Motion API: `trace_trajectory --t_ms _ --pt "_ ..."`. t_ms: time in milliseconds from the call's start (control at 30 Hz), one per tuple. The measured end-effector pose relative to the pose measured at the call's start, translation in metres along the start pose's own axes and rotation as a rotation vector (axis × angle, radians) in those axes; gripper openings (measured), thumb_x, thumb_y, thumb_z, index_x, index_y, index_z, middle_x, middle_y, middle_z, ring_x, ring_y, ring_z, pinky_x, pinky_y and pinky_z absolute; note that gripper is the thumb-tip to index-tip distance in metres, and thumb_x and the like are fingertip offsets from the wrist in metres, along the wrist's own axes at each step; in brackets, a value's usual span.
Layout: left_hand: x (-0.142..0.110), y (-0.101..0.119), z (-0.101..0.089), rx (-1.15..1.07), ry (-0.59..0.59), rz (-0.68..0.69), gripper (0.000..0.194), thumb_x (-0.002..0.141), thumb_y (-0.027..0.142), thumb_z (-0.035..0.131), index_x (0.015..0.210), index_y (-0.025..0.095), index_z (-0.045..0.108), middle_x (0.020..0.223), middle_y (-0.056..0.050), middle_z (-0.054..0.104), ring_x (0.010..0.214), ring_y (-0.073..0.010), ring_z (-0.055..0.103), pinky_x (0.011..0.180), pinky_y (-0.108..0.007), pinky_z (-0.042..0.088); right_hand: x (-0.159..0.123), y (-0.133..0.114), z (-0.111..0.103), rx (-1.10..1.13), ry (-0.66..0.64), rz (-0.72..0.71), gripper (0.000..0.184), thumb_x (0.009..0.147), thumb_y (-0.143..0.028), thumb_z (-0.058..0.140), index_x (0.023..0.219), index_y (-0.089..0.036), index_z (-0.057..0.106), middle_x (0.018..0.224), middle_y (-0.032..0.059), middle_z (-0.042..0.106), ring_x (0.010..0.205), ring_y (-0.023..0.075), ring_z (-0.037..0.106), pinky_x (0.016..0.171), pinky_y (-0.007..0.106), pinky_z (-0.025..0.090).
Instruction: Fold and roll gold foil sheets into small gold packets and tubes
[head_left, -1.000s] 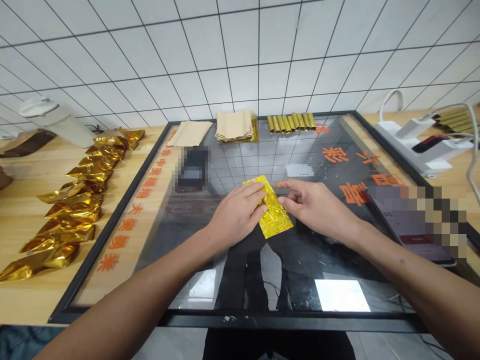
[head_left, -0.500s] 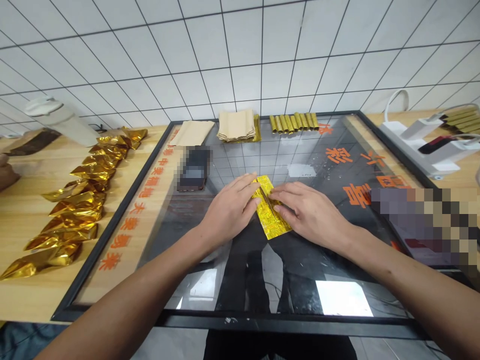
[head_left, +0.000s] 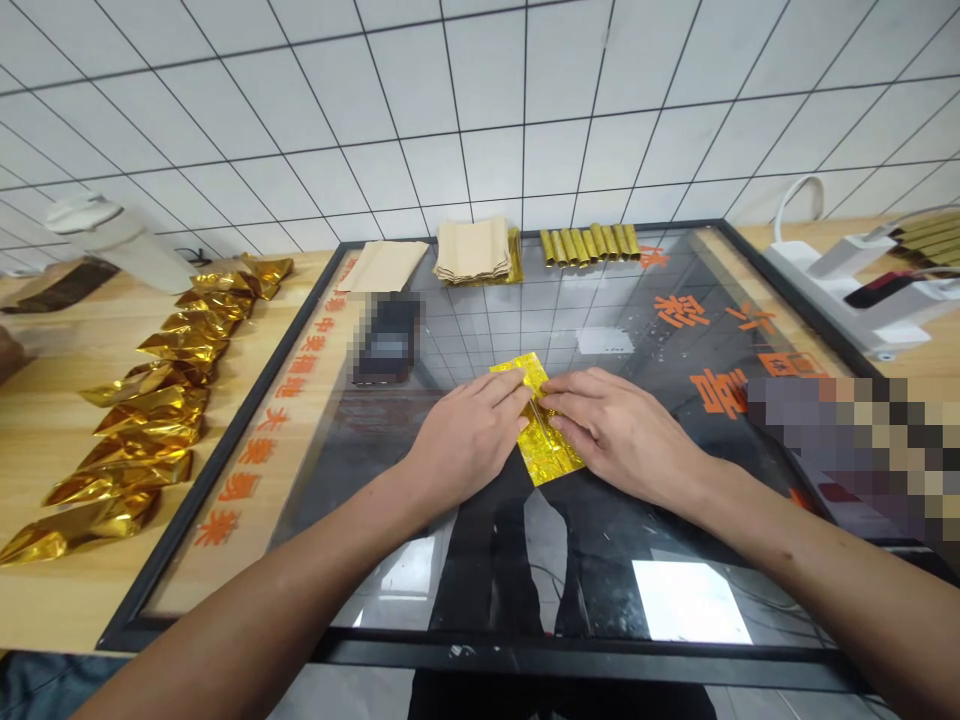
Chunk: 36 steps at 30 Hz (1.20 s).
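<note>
- Because the foil [head_left: 556, 465] lies loose on smooth glass [head_left: 637, 520], both hands bear on it, presumably to stop it sliding.
- Foil position: near the middle of the glass, between the hands, skewed, one end toward the near side. Thin line along it: crease or thin rod, can't tell.
- Left hand [head_left: 474, 425]: fingers laid together across the foil's left side, likely as the hold-down. Grip: not clenched; pinch under the fingers is hidden, so can't tell.
- Right hand [head_left: 611, 410]: bent fingers and thumb at the right edge, likely for fine control. Grip: touching foil; can't tell if it's grasping or only pressing.
- Paper stack [head_left: 471, 250] sits at the far edge, paper sheet [head_left: 386, 266] on its left, probably for easy reach without crowding the hands.
- Rolls [head_left: 589, 246] lie side by side, right of the stack; a tight row probably keeps them from wandering.
- Gold packs [head_left: 154, 410] line the table [head_left: 52, 610] left of the glass, likely to leave room.
- Power strip [head_left: 832, 300] far right, phone [head_left: 810, 430] nearer, partly blurred; both off to the side, presumably out of the way.
</note>
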<state>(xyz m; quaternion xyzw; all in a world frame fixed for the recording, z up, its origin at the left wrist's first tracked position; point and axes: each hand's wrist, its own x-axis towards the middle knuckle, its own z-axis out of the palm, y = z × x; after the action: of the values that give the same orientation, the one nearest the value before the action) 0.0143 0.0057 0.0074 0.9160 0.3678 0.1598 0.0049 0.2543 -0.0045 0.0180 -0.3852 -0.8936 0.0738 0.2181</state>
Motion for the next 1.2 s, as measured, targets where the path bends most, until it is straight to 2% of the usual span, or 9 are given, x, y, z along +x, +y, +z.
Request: trace_trajectory --t_ms 167,400,567,800,1033,1200 --pt "0.001 0.0 0.002 0.078 -0.014 0.081 0.038 0.114 0.026 0.041 0.133 0.01 0.069 0.141 -0.016 0.071 0.139 -0.0285 0.063 0.121 -0.047 0.05 -0.001 0.001 0.001 -0.009 0.012 -0.008 0.03 0.106 -0.017 0.054 0.123 -0.016 0.078 0.129 0.0131 0.077 0.118 0.0297 0.07 0.105 0.051 0.059" --pt "0.003 -0.003 0.004 0.044 -0.027 0.034 0.039 0.113 0.025 0.042 0.134 0.008 0.069 0.144 -0.018 0.07 0.14 -0.0302 0.062 0.121 -0.049 0.05 0.0 0.006 -0.001 0.011 0.048 0.013 0.031 0.106 -0.016 0.053 0.123 -0.016 0.079 0.13 0.0134 0.076 0.119 0.0292 0.071 0.107 0.051 0.059" --pt "0.005 -0.008 0.005 -0.022 -0.04 -0.004 0.037 0.113 0.025 0.041 0.137 0.013 0.068 0.148 -0.016 0.068 0.145 -0.0286 0.058 0.123 -0.052 0.047 0.0 0.009 -0.003 0.029 0.073 -0.003 0.031 0.105 -0.015 0.053 0.123 -0.018 0.079 0.131 0.0135 0.076 0.12 0.0289 0.07 0.106 0.051 0.059" --pt "0.005 -0.007 0.006 -0.018 -0.024 -0.051 0.037 0.113 0.025 0.042 0.137 0.013 0.067 0.152 -0.015 0.065 0.145 -0.0287 0.058 0.122 -0.05 0.048 0.002 0.001 -0.007 -0.012 0.018 -0.111 0.037 0.101 -0.008 0.048 0.121 -0.017 0.079 0.123 0.0132 0.077 0.11 0.0274 0.071 0.098 0.047 0.061" --pt "0.004 -0.007 0.005 -0.029 0.006 -0.052 0.035 0.112 0.024 0.044 0.139 0.018 0.066 0.152 -0.013 0.065 0.145 -0.0276 0.058 0.121 -0.049 0.048 0.002 -0.003 -0.007 -0.039 -0.056 -0.1 0.042 0.095 -0.001 0.048 0.119 -0.019 0.079 0.119 0.0098 0.078 0.107 0.0264 0.071 0.097 0.045 0.06" --pt "0.004 -0.009 0.006 -0.01 -0.013 -0.011 0.035 0.113 0.025 0.042 0.136 0.018 0.068 0.15 -0.014 0.065 0.144 -0.0283 0.058 0.119 -0.05 0.05 0.003 -0.002 -0.005 -0.039 -0.054 -0.094 0.043 0.095 -0.001 0.048 0.118 -0.02 0.079 0.119 0.009 0.079 0.107 0.0262 0.071 0.098 0.045 0.06"
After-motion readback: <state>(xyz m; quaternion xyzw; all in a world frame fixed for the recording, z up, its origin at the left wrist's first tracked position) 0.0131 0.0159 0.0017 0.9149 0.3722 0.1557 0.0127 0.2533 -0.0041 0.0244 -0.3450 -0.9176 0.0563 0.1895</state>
